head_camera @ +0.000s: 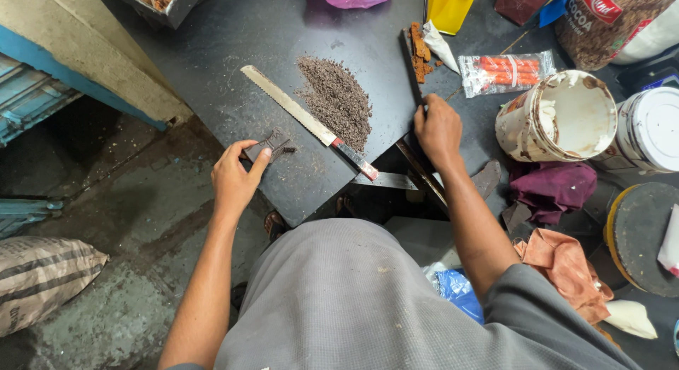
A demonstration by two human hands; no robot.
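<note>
The left hand (237, 177) pinches a dark chocolate piece (270, 145) against the tabletop (233, 51), thumb on top. Just beyond its fingers lies a long serrated knife (304, 120), with a heap of chocolate shavings (337, 99) past the blade. The right hand (438, 129) rests curled on the tabletop's far edge, gripping it.

One serrated knife (297, 112), one chocolate pile (336, 101), two white buckets (566, 115).

A small food-making workshop: a dark bench (233, 51) carries a heap of chopped chocolate (337, 100), a long serrated knife (308, 122), smeared white buckets (559, 117) at right and a cocoa tub (608, 23) far right.
</note>
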